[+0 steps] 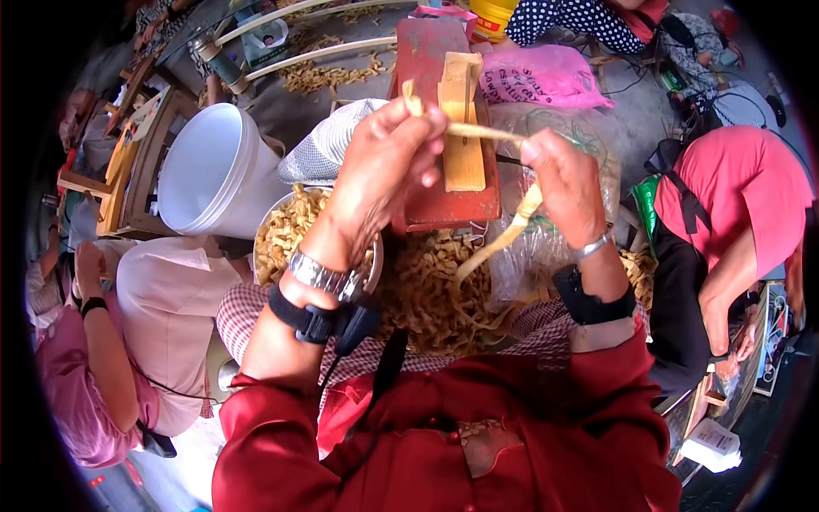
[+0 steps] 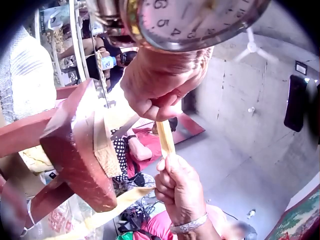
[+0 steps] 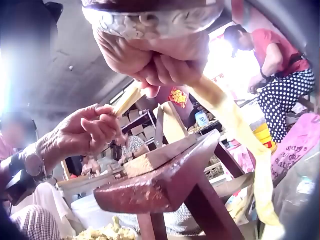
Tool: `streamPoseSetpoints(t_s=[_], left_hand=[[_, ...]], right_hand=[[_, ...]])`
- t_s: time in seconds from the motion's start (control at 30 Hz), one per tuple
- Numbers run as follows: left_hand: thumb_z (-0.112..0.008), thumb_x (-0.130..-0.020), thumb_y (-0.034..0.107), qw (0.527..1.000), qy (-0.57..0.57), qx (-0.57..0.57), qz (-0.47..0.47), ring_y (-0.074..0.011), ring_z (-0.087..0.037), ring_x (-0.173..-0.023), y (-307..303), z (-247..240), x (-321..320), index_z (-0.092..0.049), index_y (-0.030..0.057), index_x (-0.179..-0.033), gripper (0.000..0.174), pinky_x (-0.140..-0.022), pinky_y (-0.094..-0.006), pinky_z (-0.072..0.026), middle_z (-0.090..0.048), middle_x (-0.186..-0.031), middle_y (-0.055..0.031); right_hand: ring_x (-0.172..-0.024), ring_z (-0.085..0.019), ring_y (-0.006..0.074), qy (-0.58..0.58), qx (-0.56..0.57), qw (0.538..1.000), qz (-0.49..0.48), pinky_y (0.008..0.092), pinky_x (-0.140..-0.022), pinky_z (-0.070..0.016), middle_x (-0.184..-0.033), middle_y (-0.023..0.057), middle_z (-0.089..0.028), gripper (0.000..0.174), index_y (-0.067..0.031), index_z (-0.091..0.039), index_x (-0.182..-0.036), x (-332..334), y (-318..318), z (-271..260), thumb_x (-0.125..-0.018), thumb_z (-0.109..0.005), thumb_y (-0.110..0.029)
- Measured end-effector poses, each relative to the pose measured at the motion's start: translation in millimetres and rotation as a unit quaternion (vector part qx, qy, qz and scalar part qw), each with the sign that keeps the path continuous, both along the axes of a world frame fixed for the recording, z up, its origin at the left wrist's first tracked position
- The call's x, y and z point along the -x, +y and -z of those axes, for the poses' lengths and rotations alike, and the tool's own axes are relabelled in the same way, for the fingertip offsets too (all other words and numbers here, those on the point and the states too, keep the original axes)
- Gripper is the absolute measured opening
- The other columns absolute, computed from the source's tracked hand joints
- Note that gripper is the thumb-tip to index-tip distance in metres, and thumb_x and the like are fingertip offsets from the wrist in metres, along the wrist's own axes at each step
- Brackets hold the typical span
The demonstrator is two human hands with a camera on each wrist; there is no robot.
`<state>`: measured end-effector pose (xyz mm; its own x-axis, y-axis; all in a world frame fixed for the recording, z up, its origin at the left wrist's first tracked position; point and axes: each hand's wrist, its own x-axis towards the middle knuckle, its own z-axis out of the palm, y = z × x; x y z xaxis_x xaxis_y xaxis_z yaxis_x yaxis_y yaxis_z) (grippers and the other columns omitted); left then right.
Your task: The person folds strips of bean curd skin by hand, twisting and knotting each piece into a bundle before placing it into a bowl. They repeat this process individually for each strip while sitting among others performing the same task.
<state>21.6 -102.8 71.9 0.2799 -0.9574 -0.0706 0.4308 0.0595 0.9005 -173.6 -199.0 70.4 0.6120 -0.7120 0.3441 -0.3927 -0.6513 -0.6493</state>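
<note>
A: "What's the room like from where I'm sitting?"

B: "Grey floor, people seated on several sides, and my left wrist view catches a fan (image 2: 251, 47) overhead."

A: "Nearest first, then. What have my hands got?"

B: "My left hand (image 1: 384, 158) has its fingers bent in, pinching a pale strip (image 1: 486, 131), with a short end poking up past them. My right hand (image 1: 567, 188) has its fingers closed on the same strip. It runs fairly straight between the two, then a loose length drops below the right hand toward a heap (image 1: 435, 290) of similar strips."

A: "And against the table?"

B: "Held up above the red table (image 1: 418, 209). A wood block (image 1: 465, 175) lies on that, a metal piece (image 3: 159, 125) upright at it. My right wrist view shows a gap between strip and block."

A: "What's around that?"

B: "A bowl (image 1: 376, 266) of curled pieces, partly behind my left forearm. Beyond it a net bag (image 1: 328, 141) and, to the left, a white bucket (image 1: 260, 175). Clear plastic (image 1: 533, 264) lies right of the heap, with a pink bag (image 1: 542, 77) past it."

A: "Farthest?"

B: "A yellow bucket (image 1: 493, 17), near someone in polka dots (image 1: 576, 24)."
</note>
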Motion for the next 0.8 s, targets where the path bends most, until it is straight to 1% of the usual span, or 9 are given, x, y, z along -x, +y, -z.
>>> streamPoseSetpoints(t_s=[0.2, 0.3, 0.33, 0.43, 0.5, 0.53, 0.63, 0.7, 0.8], left_hand=[[-0.056, -0.088, 0.012, 0.986, -0.153, -0.030, -0.053, -0.0074, -0.051, -0.052, -58, 18, -10, -0.059, 0.0027, -0.082, 0.012, -0.046, -0.0208, -0.0431, -0.057, -0.064, -0.0007], [-0.056, -0.088, 0.013, 0.919, -0.371, -0.051, -0.121, -0.0077, -0.051, -0.052, -57, 35, -9, -0.060, 0.0022, -0.083, 0.012, -0.045, -0.0210, -0.0424, -0.056, -0.063, -0.0005], [-0.055, -0.088, 0.014, 0.911, -0.386, -0.079, -0.121, -0.0072, -0.050, -0.052, -50, 33, -12, -0.062, 0.0018, -0.088, 0.014, -0.044, -0.0210, -0.0410, -0.055, -0.062, -0.0006], [-0.057, -0.091, 0.029, 0.961, -0.252, -0.111, 0.005, -0.0053, -0.046, -0.047, 0, 17, -15, -0.060, 0.0025, -0.089, 0.027, -0.041, -0.0201, -0.0381, -0.053, -0.062, 0.0000], [-0.060, -0.090, 0.028, 0.944, -0.283, -0.161, 0.050, -0.0055, -0.049, -0.049, 38, 1, 1, -0.060, 0.0006, -0.089, 0.028, -0.040, -0.0199, -0.0401, -0.053, -0.063, 0.0003], [-0.059, -0.090, 0.030, 0.947, -0.258, -0.177, 0.070, -0.0057, -0.049, -0.049, 54, 8, 7, -0.059, -0.0002, -0.090, 0.030, -0.040, -0.0195, -0.0411, -0.053, -0.063, -0.0003], [-0.057, -0.091, 0.033, 0.943, -0.233, -0.211, 0.108, -0.0078, -0.052, -0.049, 95, 43, 24, -0.056, -0.0020, -0.094, 0.035, -0.041, -0.0187, -0.0442, -0.056, -0.064, -0.0033], [-0.056, -0.092, 0.036, 0.952, -0.136, -0.238, 0.135, -0.0092, -0.055, -0.053, 115, 59, 35, -0.056, -0.0017, -0.094, 0.038, -0.043, -0.0200, -0.0462, -0.059, -0.069, -0.0053], [-0.056, -0.091, 0.035, 0.943, 0.079, -0.276, 0.167, -0.0125, -0.060, -0.072, 131, 88, 46, -0.058, -0.0019, -0.107, 0.040, -0.064, -0.0241, -0.0501, -0.063, -0.085, -0.0084]], right_hand=[[-0.069, -0.058, 0.0399, 0.105, 0.142, 0.979, 0.097, 0.0491, -0.058, -0.0439, -0.072, 0.0183, -0.060, 0.019, -0.0102, -0.058, -0.085, -21, -43, 26, -0.090, -0.047, -0.026], [-0.069, -0.051, 0.0453, 0.115, 0.093, 0.986, 0.081, 0.0467, -0.056, -0.0404, -0.070, 0.0208, -0.054, 0.019, -0.0095, -0.054, -0.084, -17, -35, 58, -0.091, -0.048, -0.026], [-0.061, -0.056, 0.0357, 0.091, 0.081, 0.991, 0.058, 0.0410, -0.053, -0.0410, -0.063, 0.0164, -0.053, 0.020, -0.0073, -0.055, -0.085, -8, -28, 63, -0.092, -0.049, -0.026], [-0.055, -0.053, 0.0159, 0.003, -0.134, 0.990, 0.035, 0.0316, -0.050, -0.0392, -0.059, 0.0055, -0.050, 0.022, -0.0044, -0.057, -0.086, 16, 12, 62, -0.093, -0.051, -0.025], [-0.056, -0.053, 0.0166, -0.107, -0.157, 0.982, -0.010, 0.0318, -0.052, -0.0410, -0.063, 0.0112, -0.051, 0.021, -0.0030, -0.056, -0.087, 21, 46, 54, -0.093, -0.051, -0.022], [-0.057, -0.054, 0.0170, -0.059, -0.137, 0.989, -0.012, 0.0322, -0.052, -0.0411, -0.065, 0.0119, -0.052, 0.019, -0.0017, -0.055, -0.086, 24, 61, 44, -0.093, -0.052, -0.019], [-0.058, -0.055, 0.0299, -0.078, -0.155, 0.980, -0.095, 0.0352, -0.053, -0.0434, -0.066, 0.0126, -0.054, 0.016, -0.0038, -0.053, -0.085, 19, 102, 35, -0.089, -0.059, -0.018], [-0.063, -0.060, 0.0276, -0.124, -0.131, 0.967, -0.179, 0.0377, -0.053, -0.0454, -0.069, 0.0103, -0.058, 0.012, -0.0069, -0.054, -0.084, 8, 127, 37, -0.086, -0.060, -0.017], [-0.063, -0.059, 0.0269, -0.154, -0.144, 0.940, -0.268, 0.0375, -0.054, -0.0452, -0.069, 0.0085, -0.056, 0.013, -0.0071, -0.054, -0.080, -1, 163, 41, -0.084, -0.062, -0.016]])
